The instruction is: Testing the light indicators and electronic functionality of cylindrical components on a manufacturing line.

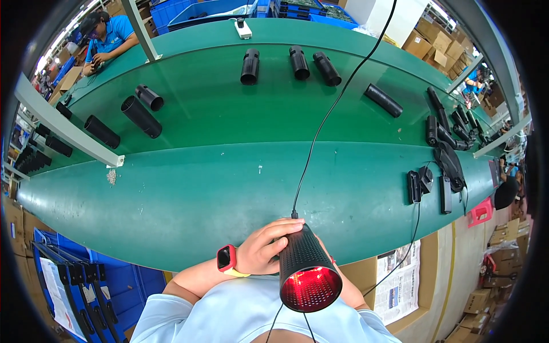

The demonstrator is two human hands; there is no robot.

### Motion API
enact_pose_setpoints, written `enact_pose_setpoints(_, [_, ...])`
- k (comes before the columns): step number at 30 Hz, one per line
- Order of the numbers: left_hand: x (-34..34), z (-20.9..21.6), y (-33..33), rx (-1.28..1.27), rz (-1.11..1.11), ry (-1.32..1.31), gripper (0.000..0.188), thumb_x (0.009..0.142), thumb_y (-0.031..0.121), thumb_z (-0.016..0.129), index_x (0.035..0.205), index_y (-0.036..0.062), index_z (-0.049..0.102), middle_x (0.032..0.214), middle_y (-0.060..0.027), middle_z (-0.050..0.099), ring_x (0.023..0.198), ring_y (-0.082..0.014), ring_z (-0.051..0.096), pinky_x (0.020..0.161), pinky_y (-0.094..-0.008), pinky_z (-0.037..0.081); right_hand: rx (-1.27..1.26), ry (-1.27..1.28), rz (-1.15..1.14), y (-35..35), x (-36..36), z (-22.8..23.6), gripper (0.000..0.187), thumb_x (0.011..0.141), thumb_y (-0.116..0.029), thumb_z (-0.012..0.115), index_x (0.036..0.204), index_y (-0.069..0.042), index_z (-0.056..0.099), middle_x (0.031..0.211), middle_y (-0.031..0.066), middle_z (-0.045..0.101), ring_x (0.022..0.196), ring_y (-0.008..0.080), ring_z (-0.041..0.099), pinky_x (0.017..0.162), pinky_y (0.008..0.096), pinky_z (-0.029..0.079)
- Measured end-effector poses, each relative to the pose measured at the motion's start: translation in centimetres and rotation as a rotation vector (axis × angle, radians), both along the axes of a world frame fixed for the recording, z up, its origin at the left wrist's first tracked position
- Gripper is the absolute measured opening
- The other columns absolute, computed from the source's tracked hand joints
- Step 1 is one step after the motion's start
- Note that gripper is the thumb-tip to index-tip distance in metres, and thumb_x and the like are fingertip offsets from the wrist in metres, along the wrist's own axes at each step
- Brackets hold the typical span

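Observation:
A black perforated tube point(309, 251) is tilted in front of my chest, its near open end glowing red inside. A black cable runs from its far end up past the top of the view. My left hand point(264, 247) is closed on the tube's left side, fingers laid over its upper surface. On that wrist are a red-cased watch and a yellow band. My right hand point(324, 244) is against the tube's right side; only a strip of it shows, and the tube hides its fingers.
Several black tubes point(250, 67) lie across the green bench point(189, 194), with more piled at the far right. A black device point(414, 187) with a cable lies right of me. A white power socket point(242, 28) is at the back. A co-worker point(111, 40) sits far left. Metal posts point(68, 123) frame the bench.

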State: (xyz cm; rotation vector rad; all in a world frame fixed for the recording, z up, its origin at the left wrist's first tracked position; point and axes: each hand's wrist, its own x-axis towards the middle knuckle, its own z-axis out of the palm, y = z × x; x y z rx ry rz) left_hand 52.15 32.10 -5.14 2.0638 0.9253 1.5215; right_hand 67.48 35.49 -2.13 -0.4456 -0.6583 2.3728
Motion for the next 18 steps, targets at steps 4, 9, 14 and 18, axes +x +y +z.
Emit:
enact_pose_setpoints(4, [0.1,-0.3,0.2,0.006,0.013,-0.005,0.08,0.069,-0.001,0.065,0.136,0.0188,0.024,0.125,-0.0164,0.043,0.105,-0.0342,0.052,0.084,-0.0398,0.049,-0.083,0.022,-0.059,-0.2,-0.2,0.6,0.021,0.084,-0.006,0.051,0.105,-0.002,0.052,0.092,0.0077,0.059,0.076,0.0111,0.057,0.066,0.0208,0.048])
enact_pose_setpoints(9, [0.2,-0.6,0.1,-0.065,-0.014,0.013,0.081,0.069,0.0,0.066,0.136,0.019,0.024,0.124,-0.0167,0.044,0.105,-0.0334,0.052,0.083,-0.0384,0.049,0.041,0.027,0.028,0.5,0.4,-1.1,0.021,0.085,-0.006,0.05,0.106,-0.002,0.052,0.093,0.0084,0.059,0.076,0.0116,0.058,0.066,0.021,0.048])
enact_pose_setpoints(14, [0.5,-0.2,0.2,-0.055,0.019,0.02,0.081,0.068,0.001,0.067,0.135,0.0185,0.025,0.124,-0.017,0.044,0.104,-0.0329,0.053,0.081,-0.0373,0.05,-0.017,0.028,0.003,0.8,0.5,-1.0,0.021,0.085,-0.007,0.05,0.105,-0.002,0.053,0.092,0.0085,0.059,0.076,0.0116,0.058,0.065,0.0211,0.048])
enact_pose_setpoints(18, [0.7,-0.2,0.6,0.003,0.037,0.028,0.08,0.068,0.002,0.068,0.134,0.0178,0.026,0.124,-0.017,0.044,0.103,-0.033,0.053,0.081,-0.037,0.05,-0.078,0.028,-0.021,0.5,0.7,-0.2,0.02,0.086,-0.007,0.05,0.105,-0.002,0.053,0.092,0.0086,0.06,0.075,0.0116,0.058,0.065,0.0212,0.048])
